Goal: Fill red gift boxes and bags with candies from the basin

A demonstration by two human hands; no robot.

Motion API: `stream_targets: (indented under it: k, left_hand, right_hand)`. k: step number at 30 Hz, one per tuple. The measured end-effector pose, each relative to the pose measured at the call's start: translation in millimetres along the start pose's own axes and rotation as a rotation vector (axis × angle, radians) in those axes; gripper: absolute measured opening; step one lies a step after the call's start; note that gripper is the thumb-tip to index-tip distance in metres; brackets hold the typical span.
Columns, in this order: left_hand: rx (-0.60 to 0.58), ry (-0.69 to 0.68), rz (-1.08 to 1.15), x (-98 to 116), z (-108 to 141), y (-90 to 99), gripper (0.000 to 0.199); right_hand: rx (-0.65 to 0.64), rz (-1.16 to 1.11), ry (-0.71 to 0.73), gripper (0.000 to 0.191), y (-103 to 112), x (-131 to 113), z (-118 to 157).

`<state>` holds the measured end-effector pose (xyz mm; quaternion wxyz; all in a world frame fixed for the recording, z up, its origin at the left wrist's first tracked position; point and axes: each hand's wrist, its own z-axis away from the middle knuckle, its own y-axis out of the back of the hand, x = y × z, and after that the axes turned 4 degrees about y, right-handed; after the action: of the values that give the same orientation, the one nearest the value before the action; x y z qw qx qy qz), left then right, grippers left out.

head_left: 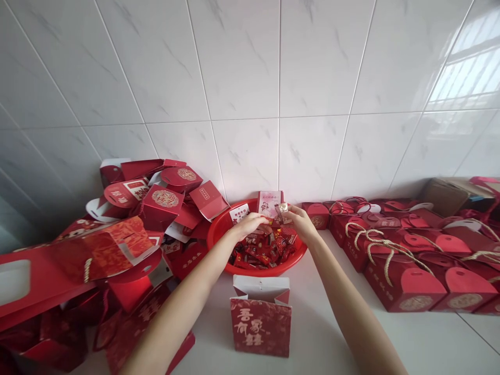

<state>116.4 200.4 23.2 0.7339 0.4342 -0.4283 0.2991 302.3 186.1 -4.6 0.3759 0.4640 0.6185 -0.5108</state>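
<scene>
A red plastic basin [213, 240] stands against the wall, heaped with wrapped candies [265, 250], most of them in red wrappers. My left hand [253, 225] is over the basin's left part, fingers bent together; a bit of red and yellow shows at the fingertips, too small to name. At the basin's right side, my right hand [300, 220] pinches a small candy in a pale gold wrapper [283, 209]. Pink printed cards [269, 200] stand at the back of the basin. In front of it, a red paper gift box [261, 325] stands upright with its top open.
Unfolded and partly folded red boxes [164, 200] are piled loosely on the left. Closed red boxes [417, 289] with rope handles stand in rows on the right. A brown cardboard box [449, 195] lies behind them. The tiled wall [250, 151] bounds the back of the white surface [312, 312].
</scene>
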Motion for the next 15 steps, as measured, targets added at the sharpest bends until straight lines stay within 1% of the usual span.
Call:
stream_targets:
  k: [5, 8, 12, 15]
  left_hand:
    - [-0.016, 0.004, -0.247, -2.9, -1.3, -7.2, 0.018]
    - [-0.030, -0.014, -0.439, -6.6, -3.4, -13.7, 0.014]
    - [-0.133, -0.067, -0.708, -8.8, -3.5, -25.6, 0.008]
    - [-0.213, -0.113, -0.852, -8.7, -2.9, -36.0, 0.020]
  right_hand:
    - [-0.002, -0.007, -0.009, 0.027, 0.1, -0.4, -0.1]
    - [-0.008, -0.006, -0.011, 0.025, -0.5, -1.5, 1.0]
    - [-0.004, -0.003, -0.016, 0.023, -1.7, -3.5, 2.9]
    - [-0.009, -0.002, -0.020, 0.023, -2.1, -4.0, 3.5]
